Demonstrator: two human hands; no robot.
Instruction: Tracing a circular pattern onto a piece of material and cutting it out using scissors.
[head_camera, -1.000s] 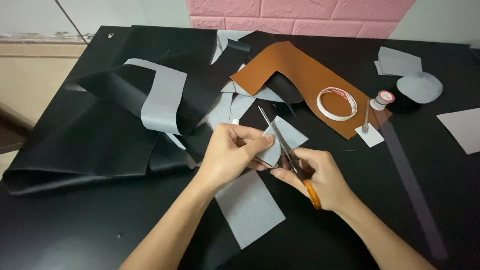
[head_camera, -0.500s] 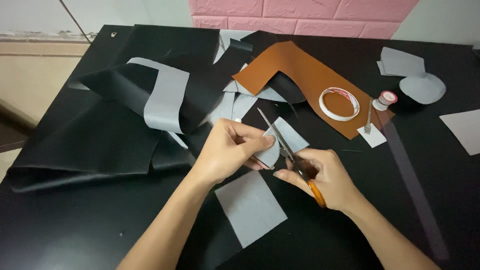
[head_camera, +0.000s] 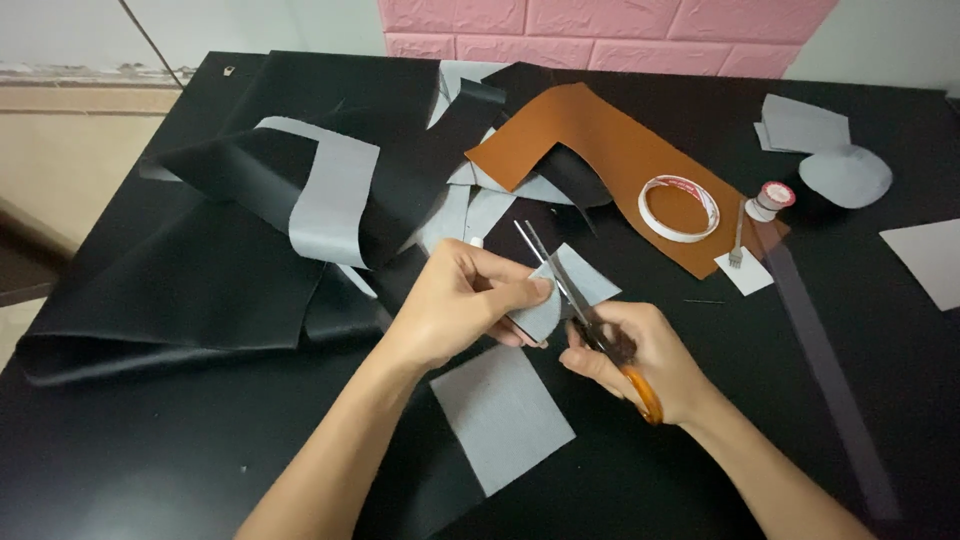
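Observation:
My left hand (head_camera: 460, 300) pinches a small grey piece of material (head_camera: 575, 285) above the black table (head_camera: 130, 470). My right hand (head_camera: 640, 355) grips orange-handled scissors (head_camera: 590, 320), whose blades point up and away and lie across the grey piece. The blades look nearly closed over it. A loose grey rectangle (head_camera: 500, 415) lies flat just below both hands.
Folded black sheets with grey backing (head_camera: 250, 250) cover the left half. A brown leather piece (head_camera: 600, 140) lies behind, with a tape roll (head_camera: 680, 208), a thread spool (head_camera: 770, 198), a small pronged tool (head_camera: 736, 250) and grey cut-outs (head_camera: 845, 175) to the right.
Both hands have stayed in nearly the same place; the scissors and the grey piece have shifted only slightly between the frames.

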